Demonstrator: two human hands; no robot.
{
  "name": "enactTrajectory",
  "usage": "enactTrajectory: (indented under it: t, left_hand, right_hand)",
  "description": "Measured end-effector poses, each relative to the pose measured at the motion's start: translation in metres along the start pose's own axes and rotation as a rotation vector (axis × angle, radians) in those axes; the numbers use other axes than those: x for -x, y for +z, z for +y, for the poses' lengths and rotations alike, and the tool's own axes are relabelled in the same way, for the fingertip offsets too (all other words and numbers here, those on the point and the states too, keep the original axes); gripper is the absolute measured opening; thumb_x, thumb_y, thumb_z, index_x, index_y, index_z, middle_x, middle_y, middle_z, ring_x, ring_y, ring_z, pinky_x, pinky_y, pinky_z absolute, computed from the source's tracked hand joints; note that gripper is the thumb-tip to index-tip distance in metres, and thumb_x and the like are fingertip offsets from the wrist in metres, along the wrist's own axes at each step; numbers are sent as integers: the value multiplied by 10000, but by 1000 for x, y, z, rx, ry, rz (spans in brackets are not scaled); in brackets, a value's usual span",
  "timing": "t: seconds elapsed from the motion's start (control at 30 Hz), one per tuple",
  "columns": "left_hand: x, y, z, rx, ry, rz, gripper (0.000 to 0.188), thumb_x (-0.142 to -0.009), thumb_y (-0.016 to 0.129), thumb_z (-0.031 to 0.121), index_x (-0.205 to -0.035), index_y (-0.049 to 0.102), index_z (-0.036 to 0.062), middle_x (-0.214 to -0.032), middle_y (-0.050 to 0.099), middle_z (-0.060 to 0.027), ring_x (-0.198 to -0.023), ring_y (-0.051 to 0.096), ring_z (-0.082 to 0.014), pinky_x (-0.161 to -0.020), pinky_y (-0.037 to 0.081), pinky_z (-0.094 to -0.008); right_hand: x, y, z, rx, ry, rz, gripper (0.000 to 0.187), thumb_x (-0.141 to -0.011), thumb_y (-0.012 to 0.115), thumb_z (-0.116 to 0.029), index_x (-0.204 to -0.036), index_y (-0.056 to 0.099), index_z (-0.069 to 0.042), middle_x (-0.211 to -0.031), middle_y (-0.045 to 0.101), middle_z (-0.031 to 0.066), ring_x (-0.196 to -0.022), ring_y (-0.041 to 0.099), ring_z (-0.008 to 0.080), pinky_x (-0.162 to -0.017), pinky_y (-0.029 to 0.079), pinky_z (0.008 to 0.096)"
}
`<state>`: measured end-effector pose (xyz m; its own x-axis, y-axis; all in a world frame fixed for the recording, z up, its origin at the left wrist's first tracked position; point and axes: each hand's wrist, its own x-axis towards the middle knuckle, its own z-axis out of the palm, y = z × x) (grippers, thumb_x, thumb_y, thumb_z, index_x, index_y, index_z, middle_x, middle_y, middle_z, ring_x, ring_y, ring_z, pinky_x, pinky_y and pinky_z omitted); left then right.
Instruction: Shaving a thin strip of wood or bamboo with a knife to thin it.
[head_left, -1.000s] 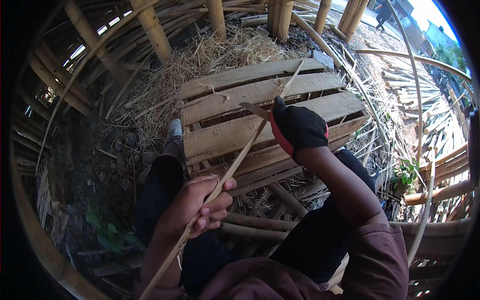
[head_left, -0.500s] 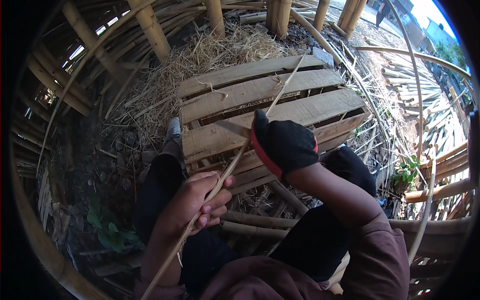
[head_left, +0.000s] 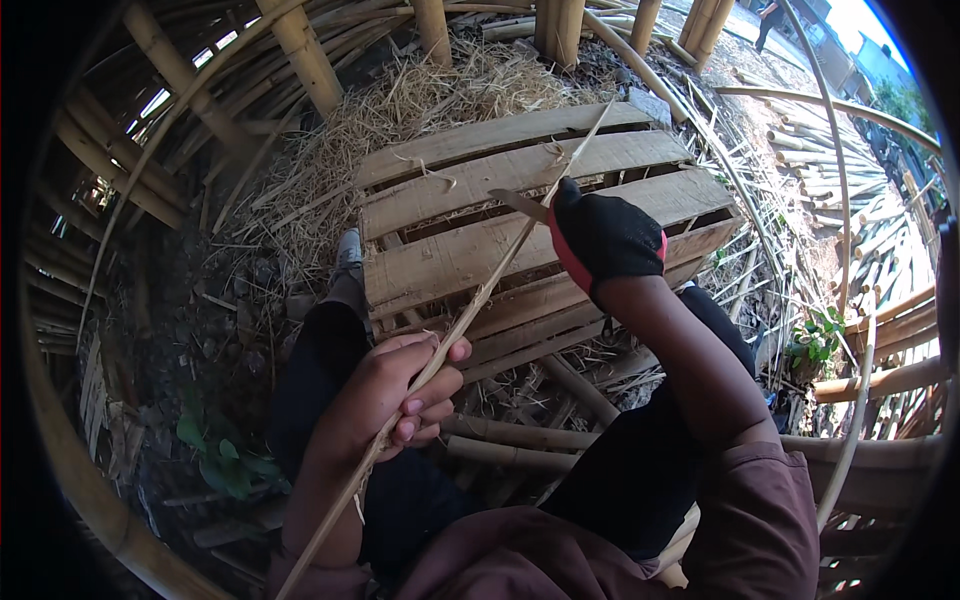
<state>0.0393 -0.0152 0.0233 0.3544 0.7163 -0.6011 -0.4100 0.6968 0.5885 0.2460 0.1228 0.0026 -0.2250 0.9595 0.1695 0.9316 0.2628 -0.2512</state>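
Observation:
A long, thin bamboo strip [head_left: 462, 325] slants from the lower left up across a slatted wooden crate [head_left: 450, 212]. My bare left hand [head_left: 408, 392] is closed around the strip near its middle, above my lap. In a black and red work glove, my right hand [head_left: 608, 238] grips a knife [head_left: 517, 204] whose blade points left and lies against the upper part of the strip. The glove hides the knife's handle. Frayed fibres stand off the strip beside my left hand. Thin curled shavings [head_left: 428, 172] lie on the crate's slats.
Straw and shavings [head_left: 400, 105] cover the ground behind the crate. Bamboo posts [head_left: 300, 60] rise at the back left. Cut bamboo poles [head_left: 815, 175] lie piled at the right, near a small green plant [head_left: 820, 335]. Far off at the upper right stands another person [head_left: 768, 25].
My right hand has moved with the knife up and to the right along the strip, away from my left hand. My left hand has hardly moved and keeps its hold.

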Motion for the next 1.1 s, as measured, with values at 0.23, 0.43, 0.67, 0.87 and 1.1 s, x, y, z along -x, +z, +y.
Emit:
enactTrajectory:
  t: [0.23, 0.43, 0.67, 0.87, 1.1]
  left_hand:
    - [-2, 0, 0, -28, 29, 18, 205, -1029, 308, 169, -1018, 476, 52, -485, 364, 59, -307, 333, -33, -292, 244, -180]
    - [-5, 3, 2, -90, 53, -29, 241, -1042, 303, 185, -1036, 487, 29, -480, 372, 52, -309, 342, -32, -299, 248, -179]
    - [-17, 2, -3, -72, 105, -184, 400, -1043, 268, 274, -1175, 483, -36, -582, 498, -34, -399, 526, -110, -334, 436, -214]
    - [-16, -8, -1, -117, 38, -231, 486, -1033, 236, 345, -1188, 483, -44, -637, 555, -81, -414, 573, -143, -346, 490, -230]
    - [-16, -21, -5, -27, -28, -275, 357, -1054, 337, 356, -1028, 490, 35, -564, 443, 10, -354, 425, -55, -310, 340, -176]
  right_hand:
    - [15, -3, -17, 18, -220, 136, 405, -992, 412, -411, -1074, 679, -118, -815, 702, 147, -677, 671, 367, -635, 525, 460]
    - [1, 34, 2, -144, -358, 154, 372, -919, 588, -362, -1287, 610, -315, -871, 725, 96, -677, 689, 313, -594, 536, 411]
    - [-23, 30, 30, -89, -372, 429, 257, -964, 530, -378, -1131, 685, -259, -641, 665, 75, -584, 664, 290, -507, 498, 416]
    - [-47, 18, 57, -104, -58, 346, 446, -960, 465, -537, -956, 761, -203, -725, 696, 114, -654, 674, 328, -631, 527, 423]
    - [-50, -10, 55, -39, 212, 101, 683, -947, 315, -668, -842, 762, -163, -800, 701, 174, -817, 677, 377, -767, 517, 454]
